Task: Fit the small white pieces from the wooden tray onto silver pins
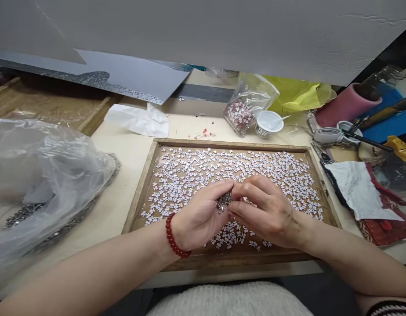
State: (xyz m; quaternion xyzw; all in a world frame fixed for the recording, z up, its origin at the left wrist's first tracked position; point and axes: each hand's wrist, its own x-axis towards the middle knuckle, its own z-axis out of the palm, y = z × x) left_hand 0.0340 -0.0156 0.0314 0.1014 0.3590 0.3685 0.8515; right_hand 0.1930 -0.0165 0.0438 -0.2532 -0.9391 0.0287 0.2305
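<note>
Cupped in my left hand [203,215] is a small heap of dark, shiny metal pieces [224,201]; their exact kind is too small to tell. My right hand [265,208] meets it from the right, thumb and fingers pinched together at the heap's edge. Whatever sits between those fingertips is hidden. Both hands are above a shallow wooden-framed tray [142,193]. Across its brown base lie many small white bow-shaped pieces [183,175], spread in a loose layer. A red bead bracelet [172,237] circles my left wrist.
Left of the tray lies a clear plastic bag [58,175] holding more dark metal pieces. Behind the tray are white paper [137,119], a bag of red-and-white pieces [239,112] and a white cup [269,123]. Packets [357,188] and a pink cylinder [348,105] crowd the right side.
</note>
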